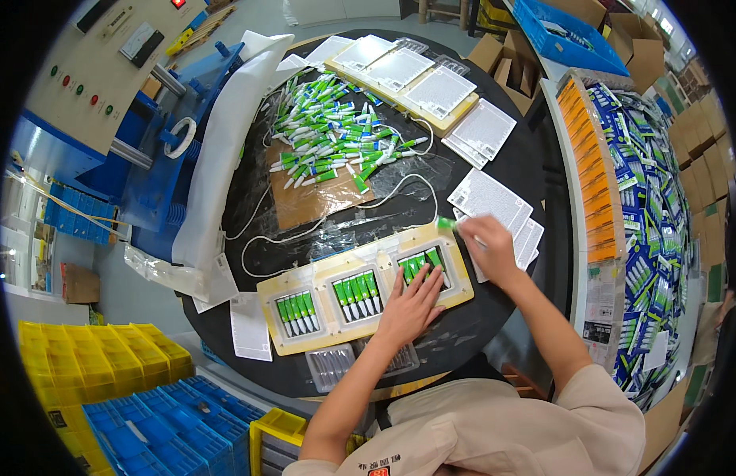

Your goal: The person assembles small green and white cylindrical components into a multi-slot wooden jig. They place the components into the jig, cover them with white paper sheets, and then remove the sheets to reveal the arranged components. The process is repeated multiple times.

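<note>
A cream-yellow tray with three windows lies at a slant on the near part of the round black table. Small green-and-white tubes stand side by side in the left window, and several more fill the middle one. Over the right window my left hand rests flat with fingers stretched out, touching the tubes there and hiding part of them. My right hand is raised by the tray's far right corner. It is shut on a small green-and-white tube, held between the fingertips.
A heap of loose tubes covers the far left of the table, partly on brown cardboard. A second tray with white cards lies at the back; more cards lie right. Clear plastic blisters sit at the near edge. A white cord crosses the table.
</note>
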Demonstrator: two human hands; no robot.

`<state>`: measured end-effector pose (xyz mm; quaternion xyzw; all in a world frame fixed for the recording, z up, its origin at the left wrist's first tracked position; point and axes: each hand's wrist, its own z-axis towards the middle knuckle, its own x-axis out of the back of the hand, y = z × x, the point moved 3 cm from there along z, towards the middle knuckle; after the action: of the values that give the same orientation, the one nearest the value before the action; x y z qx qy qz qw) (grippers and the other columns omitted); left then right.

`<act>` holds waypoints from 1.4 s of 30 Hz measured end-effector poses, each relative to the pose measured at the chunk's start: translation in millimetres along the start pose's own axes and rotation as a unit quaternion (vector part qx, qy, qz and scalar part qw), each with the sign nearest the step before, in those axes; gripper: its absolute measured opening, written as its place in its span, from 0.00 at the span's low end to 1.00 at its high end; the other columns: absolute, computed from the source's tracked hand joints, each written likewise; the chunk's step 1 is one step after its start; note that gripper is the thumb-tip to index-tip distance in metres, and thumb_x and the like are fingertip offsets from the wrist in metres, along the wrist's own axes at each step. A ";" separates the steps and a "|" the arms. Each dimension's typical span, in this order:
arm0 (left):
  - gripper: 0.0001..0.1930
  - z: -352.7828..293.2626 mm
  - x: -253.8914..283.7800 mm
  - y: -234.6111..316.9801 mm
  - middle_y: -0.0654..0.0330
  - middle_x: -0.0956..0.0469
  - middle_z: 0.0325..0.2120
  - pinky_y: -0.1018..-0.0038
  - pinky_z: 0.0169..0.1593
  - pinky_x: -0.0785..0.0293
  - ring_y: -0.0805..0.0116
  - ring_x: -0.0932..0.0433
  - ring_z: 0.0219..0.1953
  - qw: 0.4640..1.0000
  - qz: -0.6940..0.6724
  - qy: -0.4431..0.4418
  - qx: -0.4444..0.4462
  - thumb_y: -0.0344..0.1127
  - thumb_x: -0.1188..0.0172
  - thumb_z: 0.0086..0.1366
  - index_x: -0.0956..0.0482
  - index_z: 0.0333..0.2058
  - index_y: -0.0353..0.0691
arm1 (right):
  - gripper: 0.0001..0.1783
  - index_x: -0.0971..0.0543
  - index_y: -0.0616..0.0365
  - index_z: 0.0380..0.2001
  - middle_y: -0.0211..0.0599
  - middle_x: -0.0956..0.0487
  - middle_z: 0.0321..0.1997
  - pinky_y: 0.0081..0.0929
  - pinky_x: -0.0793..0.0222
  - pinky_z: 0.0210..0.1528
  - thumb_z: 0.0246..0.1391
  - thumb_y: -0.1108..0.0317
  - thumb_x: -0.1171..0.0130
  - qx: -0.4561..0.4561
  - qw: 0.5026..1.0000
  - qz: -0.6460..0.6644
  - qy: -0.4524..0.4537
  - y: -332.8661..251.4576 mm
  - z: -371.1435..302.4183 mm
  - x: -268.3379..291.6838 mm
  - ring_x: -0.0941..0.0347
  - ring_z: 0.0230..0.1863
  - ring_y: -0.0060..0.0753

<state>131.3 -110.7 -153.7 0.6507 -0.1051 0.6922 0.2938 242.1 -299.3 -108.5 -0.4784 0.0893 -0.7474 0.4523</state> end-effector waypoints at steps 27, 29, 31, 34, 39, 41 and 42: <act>0.28 22.4 12.6 -29.1 0.53 0.32 0.64 0.48 0.75 0.54 0.56 0.39 0.71 0.993 -0.112 -0.021 -0.042 0.48 0.42 0.69 0.29 0.61 0.38 | 0.15 0.19 0.64 0.43 0.39 0.23 0.40 0.41 0.29 0.44 0.50 0.73 0.34 0.031 0.995 -0.078 -0.062 -48.2 -72.4 -30.6 0.26 0.41 0.43; 0.30 14.5 14.8 -23.4 0.54 0.35 0.67 0.48 0.75 0.56 0.57 0.41 0.72 0.995 -0.098 -0.005 -0.028 0.49 0.42 0.69 0.31 0.63 0.38 | 0.16 0.20 0.63 0.45 0.39 0.23 0.44 0.43 0.30 0.49 0.52 0.71 0.35 0.016 0.993 -0.086 -0.080 -50.1 -71.5 -28.2 0.26 0.44 0.44; 0.32 4.4 15.3 -16.7 0.56 0.39 0.70 0.48 0.76 0.58 0.59 0.44 0.73 0.999 -0.052 -0.004 0.004 0.50 0.43 0.69 0.35 0.66 0.38 | 0.19 0.20 0.63 0.48 0.41 0.22 0.49 0.44 0.31 0.56 0.53 0.68 0.35 0.010 0.992 -0.080 -0.101 -48.1 -70.4 -27.7 0.26 0.50 0.45; 0.36 -4.0 13.3 -10.3 0.58 0.43 0.72 0.48 0.76 0.60 0.61 0.47 0.75 0.999 -0.021 -0.014 0.042 0.54 0.45 0.70 0.38 0.69 0.38 | 0.24 0.23 0.62 0.55 0.45 0.25 0.61 0.46 0.36 0.66 0.56 0.66 0.37 0.037 0.988 -0.118 -0.090 -44.5 -67.7 -31.1 0.30 0.63 0.47; 0.37 -2.2 12.8 -5.3 0.59 0.45 0.73 0.47 0.76 0.62 0.64 0.51 0.76 0.996 0.025 -0.063 0.056 0.59 0.51 0.71 0.40 0.70 0.40 | 0.24 0.27 0.66 0.60 0.47 0.30 0.68 0.54 0.45 0.73 0.62 0.66 0.45 0.075 0.971 -0.151 -0.171 -41.6 -51.7 -25.6 0.38 0.72 0.45; 0.35 -5.9 18.0 -6.0 0.58 0.44 0.73 0.47 0.76 0.63 0.62 0.49 0.76 0.998 -0.018 -0.027 0.052 0.55 0.48 0.71 0.39 0.70 0.42 | 0.24 0.27 0.66 0.60 0.47 0.30 0.68 0.55 0.45 0.73 0.62 0.69 0.46 0.057 0.978 -0.111 -0.168 -36.0 -42.7 -3.7 0.38 0.72 0.45; 0.34 -11.0 21.8 -7.6 0.57 0.43 0.73 0.46 0.76 0.63 0.62 0.48 0.75 0.999 -0.029 0.001 0.041 0.54 0.46 0.71 0.38 0.70 0.43 | 0.26 0.28 0.64 0.61 0.48 0.30 0.67 0.56 0.45 0.73 0.58 0.72 0.47 0.066 0.973 -0.174 -0.136 -24.3 -34.3 16.6 0.38 0.72 0.47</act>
<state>126.7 -92.9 -136.0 0.6646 -0.0569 0.6876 0.2868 198.3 -308.3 -102.3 -0.5532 -0.1073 -0.7467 0.3533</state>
